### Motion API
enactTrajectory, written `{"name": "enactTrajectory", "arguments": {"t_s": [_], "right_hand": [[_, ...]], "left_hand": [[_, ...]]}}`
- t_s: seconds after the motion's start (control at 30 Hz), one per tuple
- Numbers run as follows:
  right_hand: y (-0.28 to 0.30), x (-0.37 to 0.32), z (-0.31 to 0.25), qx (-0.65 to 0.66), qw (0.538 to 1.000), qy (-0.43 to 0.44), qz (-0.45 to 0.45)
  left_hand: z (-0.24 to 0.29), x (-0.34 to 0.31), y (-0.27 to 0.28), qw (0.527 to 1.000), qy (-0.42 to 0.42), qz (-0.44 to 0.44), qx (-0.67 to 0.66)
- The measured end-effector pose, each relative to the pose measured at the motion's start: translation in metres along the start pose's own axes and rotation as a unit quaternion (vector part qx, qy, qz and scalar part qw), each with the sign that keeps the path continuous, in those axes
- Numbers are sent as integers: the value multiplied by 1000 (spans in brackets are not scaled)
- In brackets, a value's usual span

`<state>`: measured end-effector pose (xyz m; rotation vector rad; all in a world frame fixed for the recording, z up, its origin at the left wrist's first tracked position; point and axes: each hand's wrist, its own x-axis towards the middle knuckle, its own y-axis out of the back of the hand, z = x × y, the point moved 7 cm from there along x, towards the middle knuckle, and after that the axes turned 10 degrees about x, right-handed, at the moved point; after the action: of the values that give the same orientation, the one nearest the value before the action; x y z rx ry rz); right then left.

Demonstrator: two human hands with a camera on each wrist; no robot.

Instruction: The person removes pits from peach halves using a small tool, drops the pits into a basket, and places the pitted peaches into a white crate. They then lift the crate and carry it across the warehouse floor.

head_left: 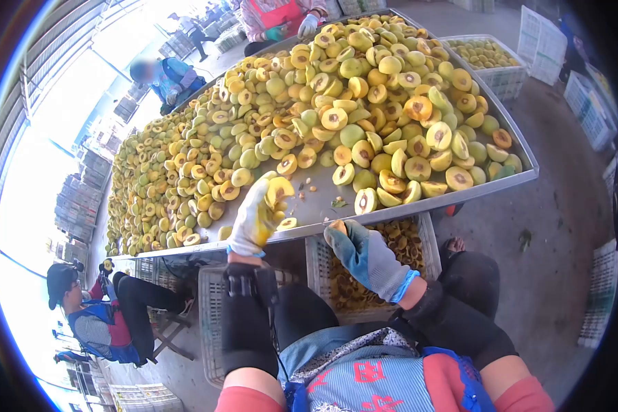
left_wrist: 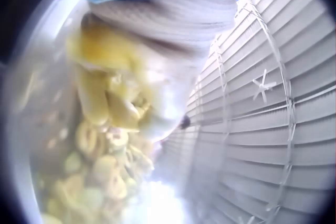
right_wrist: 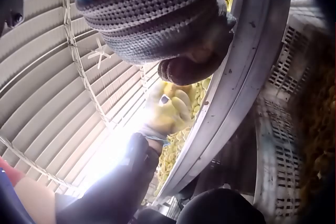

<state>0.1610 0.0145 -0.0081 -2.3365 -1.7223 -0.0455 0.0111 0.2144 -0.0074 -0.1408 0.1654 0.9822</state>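
My left hand, in a white glove stained yellow, grips a yellow peach half just above the near edge of the metal table. In the left wrist view the gloved fingers are bent and blurred. My right hand, in a grey and blue-green glove, is curled at the table's rim. A small orange-brown piece shows at its fingertips; I cannot tell what it is. In the right wrist view the back of this glove hides most of the grasp. Many peach halves, several with brown centres, are heaped beyond both hands.
The metal table has a raised rim. Below it, between my knees, stands a plastic crate of brownish pieces, with another crate to its left. A person sits at left; others work across the table. Crates stand at right.
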Motion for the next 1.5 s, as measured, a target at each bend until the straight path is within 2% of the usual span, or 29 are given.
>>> {"name": "enactTrajectory", "arguments": {"t_s": [0.07, 0.17, 0.23, 0.3, 0.37, 0.4, 0.53, 0.6, 0.7, 0.73, 0.77, 0.8, 0.83, 0.87, 0.9, 0.93, 0.97, 1.0, 1.03, 1.07, 1.1, 1.17, 1.4, 1.47, 1.5], "right_hand": [[-7, 1, 3, 40, 999, 35, 9], [-9, 2, 2, 30, 999, 26, 7], [-10, 3, 14, 43, 999, 19, 9], [-8, 2, 15, 36, 999, 15, 10], [-6, 1, 22, 34, 999, 7, 12], [-7, 0, 26, 34, 999, 1, 12], [-10, -2, 25, 102, 994, 34, 29], [-13, -6, 21, 152, 987, 43, 35], [-18, -7, 41, 163, 987, 0, 13], [-19, -4, 56, 115, 992, 55, 1], [-21, 2, 62, 99, 995, 28, -12], [-16, 1, 65, 78, 997, -10, -19], [-18, -1, 66, 72, 995, -49, -38], [-15, -2, 67, 71, 992, -88, -53], [-15, -4, 68, 77, 987, -119, -72], [-16, -6, 70, 90, 981, -144, -92], [-10, -6, 72, 88, 980, -151, -96], [-17, -8, 72, 98, 979, -149, -98], [-17, -13, 71, 101, 979, -149, -93], [-20, -13, 71, 104, 978, -152, -95], [-22, -14, 72, 109, 977, -156, -97], [-24, -17, 73, 120, 974, -165, -101], [-21, -26, 75, 194, 951, -212, -111], [-18, -32, 71, 263, 924, -249, -126], [-19, -35, 68, 321, 893, -280, -143]], "left_hand": [[5, -30, -38, 997, -2, -31, -77], [4, -51, -80, 991, -15, -91, -98], [17, -61, -101, 981, -173, -40, 82], [18, -67, -109, 973, -195, -13, 121], [4, -66, -112, 996, -81, -14, 20], [-2, -61, -109, 992, -112, 26, 45], [1, -68, -120, 976, -182, 98, 72], [2, -72, -124, 973, -191, 110, 75], [-2, -76, -127, 968, -198, 122, 90], [-3, -77, -124, 966, -201, 128, 100], [-1, -72, -119, 914, -276, 154, 255], [0, -72, -115, 828, -343, 205, 394], [-13, -68, -109, 909, -287, 177, 244], [-29, -59, -107, 957, -238, 144, 80], [-8, -76, -114, 902, -309, 178, 242], [2, -87, -113, 828, -394, 213, 337], [-21, -80, -106, 813, -416, 256, 317], [-13, -80, -106, 943, -257, 171, 122], [-6, -93, -105, 949, -249, 151, 123], [7, -100, -102, 905, -308, 204, 209], [8, -99, -100, 886, -349, 210, 224], [-3, -96, -96, 906, -300, 196, 224], [0, -108, -97, 883, -335, 222, 242], [2, -110, -98, 875, -354, 231, 235], [-1, -106, -94, 901, -336, 202, 186]]}}
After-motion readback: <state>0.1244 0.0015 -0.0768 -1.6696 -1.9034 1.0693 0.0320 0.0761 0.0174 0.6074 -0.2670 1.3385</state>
